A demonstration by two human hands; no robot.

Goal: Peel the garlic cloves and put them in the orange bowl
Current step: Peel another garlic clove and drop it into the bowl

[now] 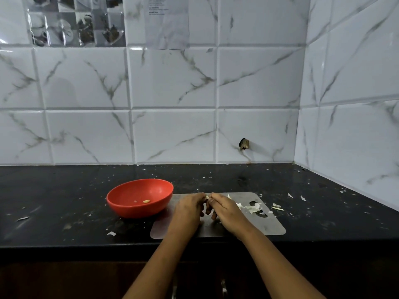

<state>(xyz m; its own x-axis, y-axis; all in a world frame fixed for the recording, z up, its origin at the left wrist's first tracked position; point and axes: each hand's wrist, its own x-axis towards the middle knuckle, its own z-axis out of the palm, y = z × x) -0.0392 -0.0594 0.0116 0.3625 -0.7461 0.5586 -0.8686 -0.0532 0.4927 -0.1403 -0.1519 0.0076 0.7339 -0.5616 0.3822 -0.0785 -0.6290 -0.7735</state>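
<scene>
Orange bowl (pixel 138 209): round, shallow, upright. One peeled clove (pixel 146 201), pale yellow, lies on its side near the bowl's inner centre. A second clove (pixel 206 197), whitish, is pinched between the left hand (pixel 190 207) and the right hand (pixel 224 207), just right of the bowl's rim.

a: how much of the garlic clove (pixel 206 197) shows?
b: only a pale tip. the left hand (pixel 187 209) and the right hand (pixel 224 209) pinch it between their fingertips and cover the rest. peeled or not, can't tell.
a: and the cutting board (pixel 269 225)?
b: its middle lies hidden under both hands.
a: the wall?
b: the photo sheet (pixel 73 20) and the printed paper (pixel 167 20) are cut off by the top edge, and the print is too small to read. there's a dark lump (pixel 244 144) on one tile, can't tell what it is. the forearms (pixel 164 262) run off the bottom edge.
</scene>
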